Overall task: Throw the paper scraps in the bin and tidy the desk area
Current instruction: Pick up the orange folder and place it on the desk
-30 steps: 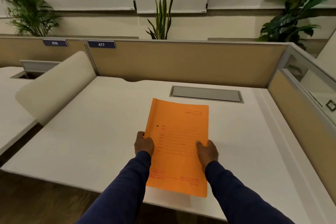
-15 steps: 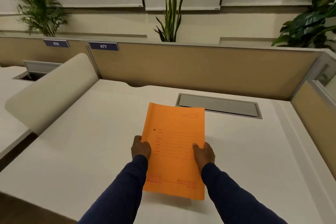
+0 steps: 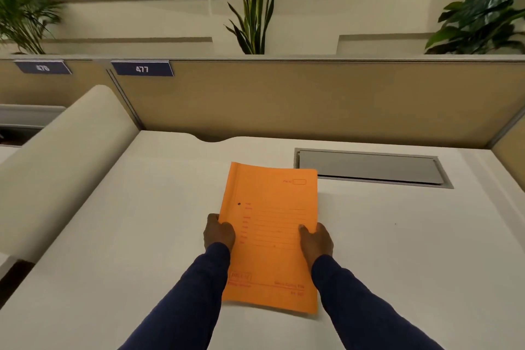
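An orange file folder (image 3: 272, 236) with red printed lines is held just over the white desk (image 3: 397, 250), its long side pointing away from me. My left hand (image 3: 218, 231) grips its left edge and my right hand (image 3: 316, 239) grips its right edge, thumb on top. Both arms wear dark blue sleeves. No paper scraps and no bin are in view.
A grey cable-tray lid (image 3: 369, 166) is set into the desk behind the folder's right corner. A tan partition (image 3: 312, 99) labelled 477 closes the back, a cream curved divider (image 3: 62, 162) the left. Plants stand beyond the partition.
The folder and both hands have moved forward over the desk, further from its near edge. The view has shifted closer to the desk and the partition.
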Demonstrator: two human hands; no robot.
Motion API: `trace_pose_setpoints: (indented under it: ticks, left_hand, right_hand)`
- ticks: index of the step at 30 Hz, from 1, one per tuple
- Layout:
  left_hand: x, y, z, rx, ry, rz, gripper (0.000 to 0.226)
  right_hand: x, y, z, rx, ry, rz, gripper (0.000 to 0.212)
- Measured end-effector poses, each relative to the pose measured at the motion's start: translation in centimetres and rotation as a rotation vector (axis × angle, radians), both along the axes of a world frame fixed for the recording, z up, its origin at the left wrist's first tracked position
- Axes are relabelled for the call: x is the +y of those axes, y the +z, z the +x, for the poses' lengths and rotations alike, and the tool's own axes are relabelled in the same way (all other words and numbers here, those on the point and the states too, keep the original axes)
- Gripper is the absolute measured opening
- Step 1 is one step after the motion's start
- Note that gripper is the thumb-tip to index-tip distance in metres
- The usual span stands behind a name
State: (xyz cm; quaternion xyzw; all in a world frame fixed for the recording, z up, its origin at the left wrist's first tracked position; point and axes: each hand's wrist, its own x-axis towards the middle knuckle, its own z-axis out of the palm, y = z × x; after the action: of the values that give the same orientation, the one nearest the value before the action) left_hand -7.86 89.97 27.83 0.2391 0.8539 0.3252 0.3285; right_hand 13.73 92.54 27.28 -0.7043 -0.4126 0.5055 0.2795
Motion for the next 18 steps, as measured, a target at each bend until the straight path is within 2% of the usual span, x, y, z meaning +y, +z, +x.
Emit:
trace_pose_setpoints:
  ticks: [5, 8, 10, 12, 15, 18]
  left_hand:
    - [2.3, -1.2, -4.0, -0.018, -0.021, -0.012, 0.03]
    - [3.8, -2.4, -5.9, 0.003, -0.034, -0.014, 0.04]
    - [4.3, -2.9, -6.5, 0.057, -0.089, -0.03, 0.044]
    - [4.6, -3.5, -7.0, 0.231, -0.242, -0.089, 0.053]
    - [4.5, -5.0, -7.4, 0.549, -0.597, -0.192, 0.075]
    - [4.4, -7.2, -7.5, 0.673, -0.851, -0.268, 0.085]
  right_hand:
    - [1.9, -1.3, -3.8, -0.029, -0.043, -0.014, 0.025]
    - [3.2, -1.9, -5.6, -0.079, -0.055, 0.025, 0.036]
    - [3.8, -2.5, -6.3, -0.183, -0.023, 0.09, 0.046]
    - [3.9, -3.2, -6.9, -0.365, 0.079, 0.176, 0.058]
    - [3.5, -4.6, -7.4, -0.603, 0.371, 0.253, 0.074]
    - [3.2, -6.7, -7.9, -0.757, 0.62, 0.227, 0.079]
